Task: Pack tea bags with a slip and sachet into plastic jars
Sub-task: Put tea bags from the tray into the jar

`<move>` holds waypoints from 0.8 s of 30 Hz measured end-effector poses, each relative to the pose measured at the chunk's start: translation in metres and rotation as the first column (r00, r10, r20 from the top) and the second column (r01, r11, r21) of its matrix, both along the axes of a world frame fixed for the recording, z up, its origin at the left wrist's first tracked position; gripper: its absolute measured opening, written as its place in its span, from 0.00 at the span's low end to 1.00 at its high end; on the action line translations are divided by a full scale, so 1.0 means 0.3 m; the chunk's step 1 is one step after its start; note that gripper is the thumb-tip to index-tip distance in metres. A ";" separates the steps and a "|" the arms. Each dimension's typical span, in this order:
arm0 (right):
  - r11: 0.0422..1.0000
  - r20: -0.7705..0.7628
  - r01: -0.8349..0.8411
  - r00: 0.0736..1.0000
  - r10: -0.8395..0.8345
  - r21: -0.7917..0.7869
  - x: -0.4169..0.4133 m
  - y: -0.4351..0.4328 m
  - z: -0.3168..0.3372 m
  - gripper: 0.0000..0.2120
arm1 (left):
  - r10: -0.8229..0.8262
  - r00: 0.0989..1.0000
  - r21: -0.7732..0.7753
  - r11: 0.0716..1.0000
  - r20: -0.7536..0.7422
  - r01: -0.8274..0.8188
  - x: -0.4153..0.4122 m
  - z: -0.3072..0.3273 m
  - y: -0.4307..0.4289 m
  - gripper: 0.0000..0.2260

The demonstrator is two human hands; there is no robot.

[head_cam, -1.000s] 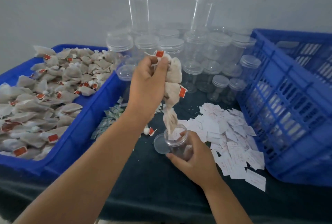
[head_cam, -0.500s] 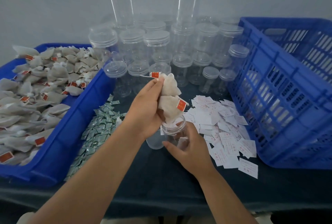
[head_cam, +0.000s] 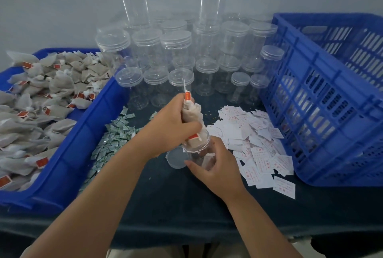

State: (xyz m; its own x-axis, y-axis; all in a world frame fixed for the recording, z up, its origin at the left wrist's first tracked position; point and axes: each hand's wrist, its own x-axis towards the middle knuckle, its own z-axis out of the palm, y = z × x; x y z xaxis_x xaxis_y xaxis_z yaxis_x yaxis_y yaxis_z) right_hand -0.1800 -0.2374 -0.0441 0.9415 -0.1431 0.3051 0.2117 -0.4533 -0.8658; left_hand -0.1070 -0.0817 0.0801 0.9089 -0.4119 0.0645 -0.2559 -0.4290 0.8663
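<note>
- Left hand [head_cam: 172, 125] has come down since a second ago: the bunch of tea bags [head_cam: 191, 112] that hung over the jar [head_cam: 199, 150] now has its lower end inside the jar mouth.
- Left fingers [head_cam: 182, 128] are curled tight round the upper part of the bunch; a red tag and string poke out the top.
- Right hand [head_cam: 215, 166] wraps the jar's side and holds it upright on the table [head_cam: 165, 206], near centre.
- We see something white low in the jar; we can't tell if it is a slip or a sachet.
- Lid [head_cam: 176, 157] lies flat just left of the jar.
- Slips [head_cam: 252, 133] are piled right of the jar, sachets [head_cam: 116, 137] left of it, beside the blue tray [head_cam: 99, 117] of loose bags.
- Empty jars [head_cam: 180, 40] stand at the far side, and a blue crate [head_cam: 310, 112] is on the right.
- Step, as we judge it: stuffing bags into this jar, partway in.
- Next move, we reckon: press the soft bunch down past the rim, let go and tuck the tags in, with the right hand bracing the light jar. Then the lid goes on.
</note>
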 end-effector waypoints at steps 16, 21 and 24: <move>0.990 0.002 0.107 0.994 -0.107 -0.090 0.004 0.003 -0.017 0.29 | 0.102 0.925 0.238 0.951 0.366 -0.199 -0.031 -0.042 0.023 0.14; 0.988 -0.053 0.086 0.994 -0.093 -0.126 0.009 -0.003 -0.016 0.28 | -0.009 0.991 0.334 0.942 0.134 -0.037 -0.049 -0.051 0.016 0.15; 0.991 -0.057 0.060 0.996 -0.067 -0.117 0.007 0.003 -0.013 0.30 | -0.045 0.995 0.365 0.931 0.093 0.008 -0.039 -0.052 0.022 0.18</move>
